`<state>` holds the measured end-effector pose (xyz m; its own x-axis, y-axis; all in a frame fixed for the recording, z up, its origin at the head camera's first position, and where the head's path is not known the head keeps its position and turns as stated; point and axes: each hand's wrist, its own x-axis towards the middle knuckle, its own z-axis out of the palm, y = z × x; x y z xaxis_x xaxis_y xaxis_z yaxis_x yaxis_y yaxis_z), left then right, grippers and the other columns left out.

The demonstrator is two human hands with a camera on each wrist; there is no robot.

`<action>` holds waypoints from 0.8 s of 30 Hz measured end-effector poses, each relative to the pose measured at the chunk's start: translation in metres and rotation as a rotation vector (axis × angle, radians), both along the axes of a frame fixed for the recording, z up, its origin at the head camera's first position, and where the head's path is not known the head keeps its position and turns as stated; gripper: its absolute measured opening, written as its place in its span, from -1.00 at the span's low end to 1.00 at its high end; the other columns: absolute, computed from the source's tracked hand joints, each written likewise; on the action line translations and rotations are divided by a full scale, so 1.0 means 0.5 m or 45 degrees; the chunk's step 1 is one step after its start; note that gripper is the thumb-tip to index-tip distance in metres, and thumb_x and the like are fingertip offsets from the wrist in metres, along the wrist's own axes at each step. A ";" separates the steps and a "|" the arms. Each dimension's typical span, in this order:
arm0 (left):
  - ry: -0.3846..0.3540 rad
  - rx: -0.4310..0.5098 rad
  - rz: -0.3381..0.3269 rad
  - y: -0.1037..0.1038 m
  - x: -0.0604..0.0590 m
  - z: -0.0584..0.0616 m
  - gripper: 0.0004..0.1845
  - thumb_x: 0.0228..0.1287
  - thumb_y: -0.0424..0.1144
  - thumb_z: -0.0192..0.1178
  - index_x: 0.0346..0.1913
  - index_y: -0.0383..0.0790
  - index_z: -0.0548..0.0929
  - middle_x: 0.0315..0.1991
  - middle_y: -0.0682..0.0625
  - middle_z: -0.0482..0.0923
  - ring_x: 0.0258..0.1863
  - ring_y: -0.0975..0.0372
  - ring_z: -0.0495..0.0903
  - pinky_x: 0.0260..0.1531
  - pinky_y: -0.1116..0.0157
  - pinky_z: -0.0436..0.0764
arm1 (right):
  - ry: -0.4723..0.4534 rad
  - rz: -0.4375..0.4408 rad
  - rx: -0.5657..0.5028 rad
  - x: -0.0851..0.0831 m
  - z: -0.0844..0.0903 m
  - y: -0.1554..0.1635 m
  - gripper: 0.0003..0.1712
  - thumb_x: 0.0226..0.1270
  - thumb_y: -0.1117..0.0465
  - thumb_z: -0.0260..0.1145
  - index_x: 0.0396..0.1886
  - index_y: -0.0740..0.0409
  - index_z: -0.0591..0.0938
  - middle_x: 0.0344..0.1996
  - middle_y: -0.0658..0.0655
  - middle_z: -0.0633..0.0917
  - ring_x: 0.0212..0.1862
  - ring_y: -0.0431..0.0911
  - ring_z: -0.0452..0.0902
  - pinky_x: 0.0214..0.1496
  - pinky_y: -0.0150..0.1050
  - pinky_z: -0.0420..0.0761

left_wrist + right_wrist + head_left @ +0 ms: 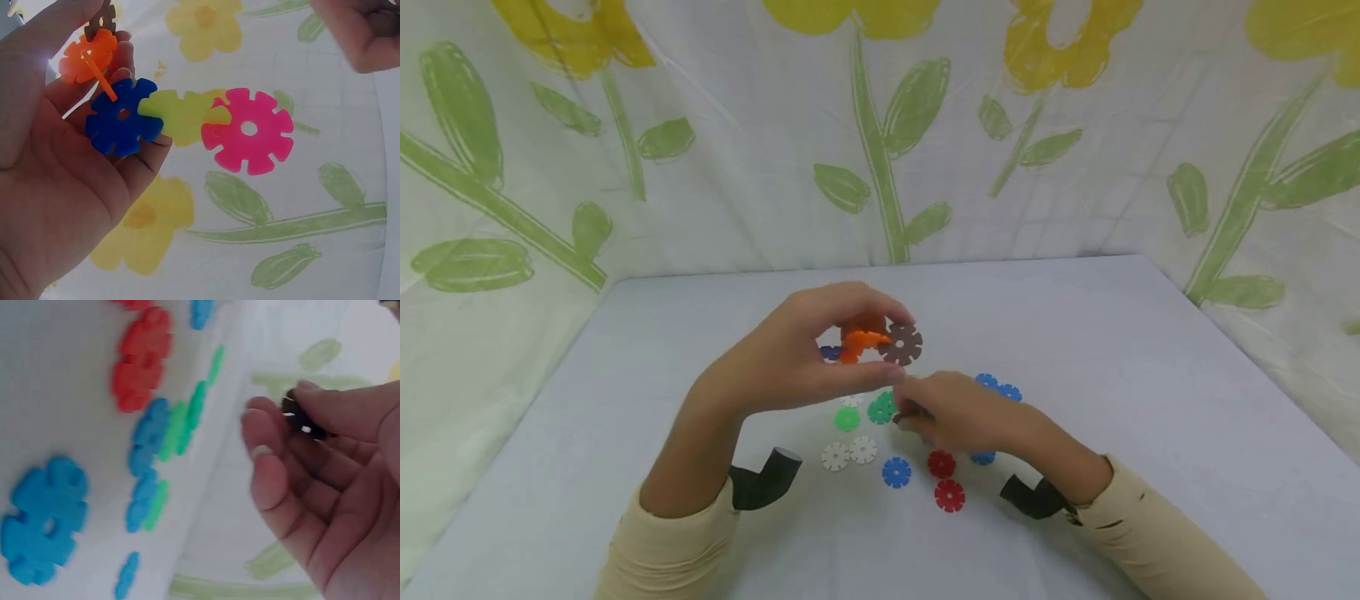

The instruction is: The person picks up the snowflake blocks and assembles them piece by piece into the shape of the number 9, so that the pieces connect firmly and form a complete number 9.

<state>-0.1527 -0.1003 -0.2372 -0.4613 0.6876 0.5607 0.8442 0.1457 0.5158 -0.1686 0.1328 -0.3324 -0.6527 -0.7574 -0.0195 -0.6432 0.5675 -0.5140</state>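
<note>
My left hand (790,342) holds a chain of flat notched plastic discs over the table. Its brown disc (911,337) stands face-on at the fingertips, with an orange disc (859,341) beside it. In the left wrist view the chain runs on through a blue disc (105,130) by the palm and a yellow-green disc (178,115) to a pink disc (269,140) at the free end. My right hand (966,408), just below and right of the left fingertips, pinches a dark brown notched disc (299,417) between thumb and curled fingers.
Loose discs lie on the white table (625,400) below the hands: red (950,505), blue (897,482), white (863,458), green (847,425) and several more. Black angled wrist mounts (775,479) stick out by both sleeves. A flowered cloth (737,167) hangs behind the table.
</note>
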 end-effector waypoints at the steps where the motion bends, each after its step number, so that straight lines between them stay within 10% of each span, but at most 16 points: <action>1: 0.003 0.005 -0.003 0.000 0.001 0.000 -0.58 0.15 -0.33 0.46 0.09 -0.24 0.64 -0.10 0.11 0.65 -0.17 0.32 0.59 -0.27 0.29 0.65 | 0.027 0.010 -0.073 0.001 0.010 0.002 -0.82 0.38 0.26 0.38 -0.11 0.00 0.57 -0.38 -0.11 0.67 -0.35 -0.28 0.56 -0.21 -0.38 0.63; 12: -0.143 0.014 0.026 0.000 -0.001 -0.003 -0.68 0.34 -0.30 0.27 0.12 -0.21 0.57 -0.02 0.12 0.62 -0.11 0.30 0.59 -0.15 0.23 0.66 | 0.431 0.028 -0.883 0.046 0.114 0.036 -0.68 0.38 0.60 0.12 0.03 0.27 0.48 -0.26 0.04 0.64 -0.29 -0.13 0.58 -0.35 -0.29 0.67; 24: -0.344 -0.075 0.054 0.034 0.015 -0.012 -0.72 0.46 -0.21 0.08 0.15 -0.14 0.44 -0.04 0.09 0.59 -0.14 0.23 0.57 -0.18 0.20 0.65 | 0.535 0.150 -1.160 0.069 0.122 0.020 -0.73 0.54 0.43 -0.02 0.11 0.53 0.24 -0.31 0.17 0.47 -0.51 -0.17 0.34 -0.54 -0.36 0.47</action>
